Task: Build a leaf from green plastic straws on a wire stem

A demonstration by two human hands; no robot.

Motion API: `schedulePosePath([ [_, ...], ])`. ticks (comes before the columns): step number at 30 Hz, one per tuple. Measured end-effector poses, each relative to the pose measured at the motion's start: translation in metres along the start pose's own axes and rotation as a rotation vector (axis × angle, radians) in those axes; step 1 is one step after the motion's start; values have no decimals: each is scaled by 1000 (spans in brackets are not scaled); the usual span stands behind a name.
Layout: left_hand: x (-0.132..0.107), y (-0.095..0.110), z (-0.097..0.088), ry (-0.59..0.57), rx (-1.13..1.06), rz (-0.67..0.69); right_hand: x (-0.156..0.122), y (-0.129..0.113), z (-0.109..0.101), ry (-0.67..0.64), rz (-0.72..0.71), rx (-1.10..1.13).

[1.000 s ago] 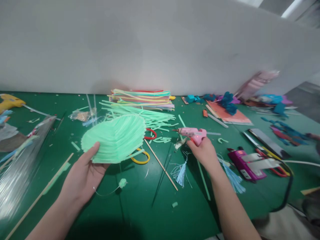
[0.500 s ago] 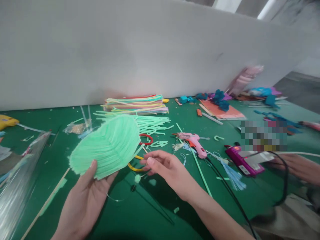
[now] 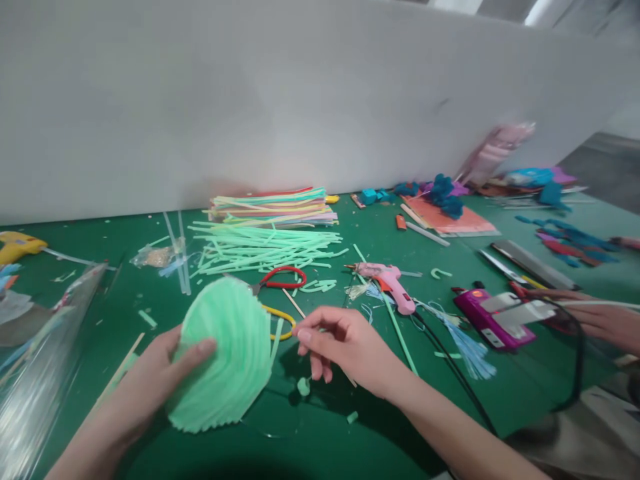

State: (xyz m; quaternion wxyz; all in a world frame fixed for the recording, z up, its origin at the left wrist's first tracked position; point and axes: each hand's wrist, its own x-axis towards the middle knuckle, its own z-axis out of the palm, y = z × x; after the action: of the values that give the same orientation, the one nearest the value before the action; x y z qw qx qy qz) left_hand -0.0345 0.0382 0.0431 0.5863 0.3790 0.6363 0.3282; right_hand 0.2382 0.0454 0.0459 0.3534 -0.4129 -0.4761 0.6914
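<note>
My left hand (image 3: 155, 380) grips a fuzzy light-green leaf shape (image 3: 225, 353), seemingly made of pipe cleaners laid side by side, with the thumb across its face. To its right, my right hand (image 3: 340, 343) has thumb and forefinger pinched together; whatever is between them is too thin to make out. A small green tuft (image 3: 303, 387) hangs just below those fingers. Partly behind the leaf lie scissors with one red loop (image 3: 287, 269) and one yellow loop, the yellow one close to my right fingertips.
Green pipe cleaners (image 3: 270, 248) lie before a multicoloured bundle (image 3: 275, 208) by the wall. A pink glue gun (image 3: 395, 290) with a black cord rests right of centre, near a magenta power strip (image 3: 495, 320). Another person's hand (image 3: 595, 313) is at the right. A yellow glue gun (image 3: 20, 247) lies left.
My left hand has turned the leaf shape more upright and lowered it, uncovering more of the scissors and green pipe cleaners. My right hand has shifted slightly right; the green tuft moved right and down.
</note>
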Motion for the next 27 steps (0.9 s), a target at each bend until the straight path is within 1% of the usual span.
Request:
schedulePosePath([
  [2,-2,1,1,-41,179,-17,0,0,0,-94,83,-48],
  [3,-4,2,3,-58,217,-22,0,0,-1,-135,115,-72],
  [6,-7,6,10,-92,195,27,3,-4,-2,-220,175,-130],
  [8,-8,8,14,-81,167,66,7,-7,0,-253,208,-161],
  [10,-9,10,18,-46,150,78,11,-8,4,-247,215,-217],
  [12,-10,11,21,-27,148,74,15,-9,8,-193,164,-299],
  [14,-12,12,21,-29,155,73,19,-9,12,-133,116,-383],
  [16,-13,12,21,-48,174,63,21,-9,16,-105,104,-445],
  [20,-13,10,17,-38,202,73,23,-8,21,-130,95,-504],
  [27,-11,7,16,-27,189,127,22,-6,28,-128,89,-503],
])
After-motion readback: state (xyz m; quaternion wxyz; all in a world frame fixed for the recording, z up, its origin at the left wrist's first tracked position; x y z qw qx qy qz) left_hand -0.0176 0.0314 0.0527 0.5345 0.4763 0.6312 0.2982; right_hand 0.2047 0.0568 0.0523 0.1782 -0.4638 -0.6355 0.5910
